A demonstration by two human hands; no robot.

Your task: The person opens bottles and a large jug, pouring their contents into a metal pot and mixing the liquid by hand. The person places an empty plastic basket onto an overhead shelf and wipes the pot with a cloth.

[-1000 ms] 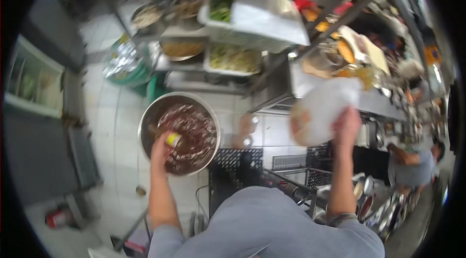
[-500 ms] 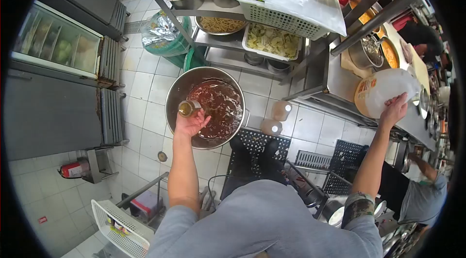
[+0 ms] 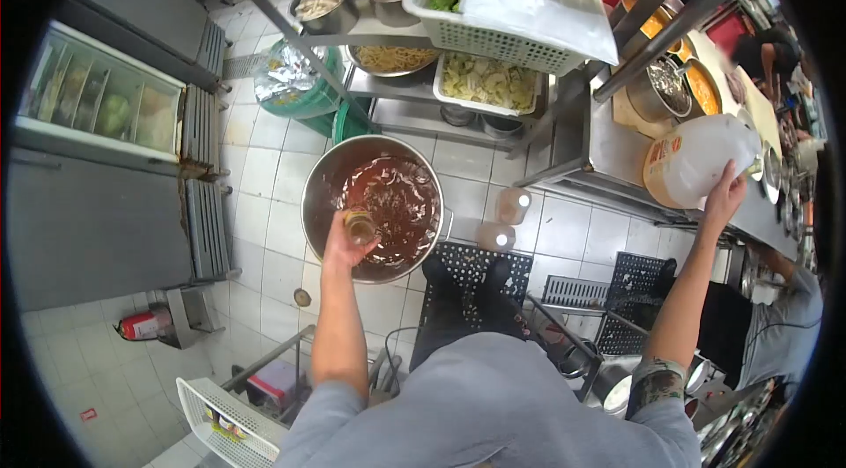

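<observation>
My left hand (image 3: 342,243) is closed around a small glass jar (image 3: 359,226) and hangs over the left side of a large steel pot (image 3: 310,230). The jar is tilted over dark reddish-brown liquid (image 3: 401,204) whose surface looks rippled. Whether anything is leaving the jar cannot be made out. Out to the right, my right hand (image 3: 726,196) grips the near side of a big translucent plastic jug (image 3: 701,159) with an orange label, at the edge of the steel counter. Part of that hand's grip is hidden by the angle.
Ahead, a steel rack holds a white basket (image 3: 502,40) of greens, a tray of chopped cabbage (image 3: 486,82) and noodles (image 3: 397,58). Two plastic jugs (image 3: 498,237) stand on the floor by the pot. A fridge (image 3: 110,93) is at left; a co-worker (image 3: 775,327) is at right.
My left hand has turned and moved slightly down and right with the jar, its fingers now wrapped round it. My right hand stays at the jug. The view has shifted slightly.
</observation>
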